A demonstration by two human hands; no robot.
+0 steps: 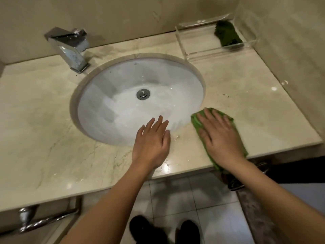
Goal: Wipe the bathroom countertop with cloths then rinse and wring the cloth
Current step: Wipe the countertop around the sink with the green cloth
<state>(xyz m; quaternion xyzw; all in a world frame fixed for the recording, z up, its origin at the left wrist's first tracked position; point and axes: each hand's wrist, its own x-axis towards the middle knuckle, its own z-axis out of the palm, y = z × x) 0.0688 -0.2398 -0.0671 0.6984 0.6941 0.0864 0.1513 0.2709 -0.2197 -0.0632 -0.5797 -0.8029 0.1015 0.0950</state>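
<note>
The right hand [220,136] pressed flat, fingers straight, on the light green cloth [197,120] at the marble countertop's [255,110] front edge, just right of the basin [140,101]. The left hand [152,141] lay spread and empty on the basin's rim. The cloth's tail overhung the edge — it might slide off, or push the puddled water onto the floor.

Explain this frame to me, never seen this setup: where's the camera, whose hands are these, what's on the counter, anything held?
There is no machine here. A person is working with bare hands, and the single picture comes from a wide-angle camera worn on their head, looking down.

The left hand is flat and empty at the near rim of the sink. The right hand presses a light green cloth flat on the countertop, to the right of the sink. Its fingers are straight, not curled in a grip.

A chrome faucet stands behind the sink on the left. A clear tray in the back right corner holds a dark green cloth. Wet patches show near the front edge.
</note>
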